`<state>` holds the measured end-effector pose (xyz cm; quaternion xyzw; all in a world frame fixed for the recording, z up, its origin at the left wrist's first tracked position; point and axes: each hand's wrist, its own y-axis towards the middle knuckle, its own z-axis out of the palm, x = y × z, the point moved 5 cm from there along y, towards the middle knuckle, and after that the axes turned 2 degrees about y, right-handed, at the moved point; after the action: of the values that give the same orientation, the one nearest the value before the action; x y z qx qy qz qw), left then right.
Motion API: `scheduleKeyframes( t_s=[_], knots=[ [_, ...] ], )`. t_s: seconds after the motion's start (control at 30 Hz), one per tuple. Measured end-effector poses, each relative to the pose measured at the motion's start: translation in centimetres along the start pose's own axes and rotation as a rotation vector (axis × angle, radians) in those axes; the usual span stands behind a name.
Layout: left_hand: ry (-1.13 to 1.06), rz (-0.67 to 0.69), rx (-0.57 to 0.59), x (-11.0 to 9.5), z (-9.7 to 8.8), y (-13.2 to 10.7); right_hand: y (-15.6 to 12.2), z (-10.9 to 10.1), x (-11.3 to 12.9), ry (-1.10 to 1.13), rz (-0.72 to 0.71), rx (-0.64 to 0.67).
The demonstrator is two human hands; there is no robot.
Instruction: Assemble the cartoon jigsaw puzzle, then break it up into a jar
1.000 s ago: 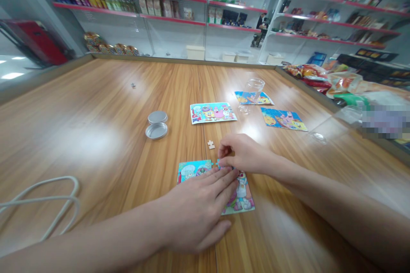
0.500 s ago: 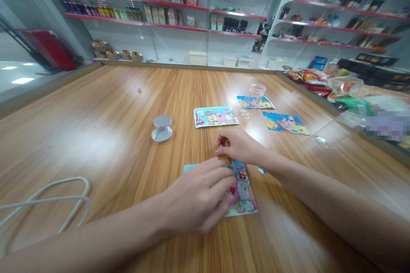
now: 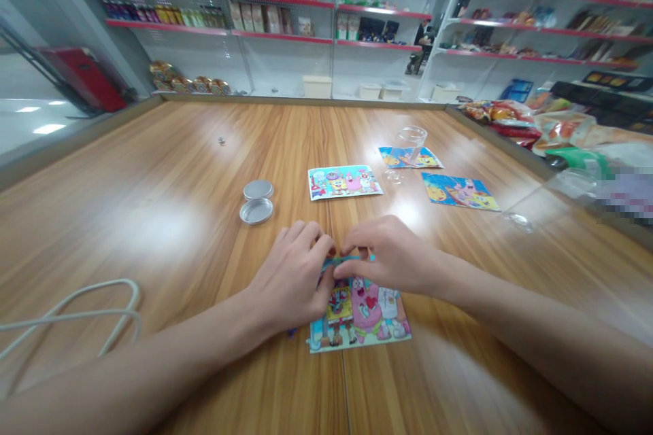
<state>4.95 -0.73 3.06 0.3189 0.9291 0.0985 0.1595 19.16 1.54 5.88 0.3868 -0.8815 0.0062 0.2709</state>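
Observation:
A cartoon jigsaw puzzle (image 3: 360, 316) lies on the wooden table (image 3: 153, 217) right in front of me. My left hand (image 3: 290, 279) rests on the puzzle's upper left part with its fingers curled and pinched against a blue piece at the top edge. My right hand (image 3: 388, 255) meets it from the right, fingers also pinched on that top edge. Both hands hide the puzzle's upper part.
Three other cartoon puzzles lie farther back: one (image 3: 344, 182) in the middle, one (image 3: 459, 192) to the right, one under a clear plastic cup (image 3: 409, 143). A round metal tin and its lid (image 3: 256, 200) sit left of centre. A white cord (image 3: 76, 316) loops at left. Shelves stand behind.
The loose piece beside the puzzle is gone from the table. My left hand slid off the lower part of the puzzle up to its top edge, uncovering the picture, and its fingers curled to meet my right hand.

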Motion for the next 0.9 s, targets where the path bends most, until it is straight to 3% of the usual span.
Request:
scheduleKeyframes(
  t_s=[0.17,0.37,0.9],
  knots=[
    [-0.059,0.022,-0.057,0.0,-0.4,-0.1,0.1,-1.6,-0.6,-0.019,-0.011,-0.064],
    [-0.061,0.179,-0.14,-0.5,-0.4,-0.4,0.0,0.6,-1.6,-0.064,-0.029,0.063],
    [-0.015,0.224,-0.097,-0.7,-0.3,-0.4,0.2,1.8,-2.3,-0.01,0.078,0.0]
  ],
)
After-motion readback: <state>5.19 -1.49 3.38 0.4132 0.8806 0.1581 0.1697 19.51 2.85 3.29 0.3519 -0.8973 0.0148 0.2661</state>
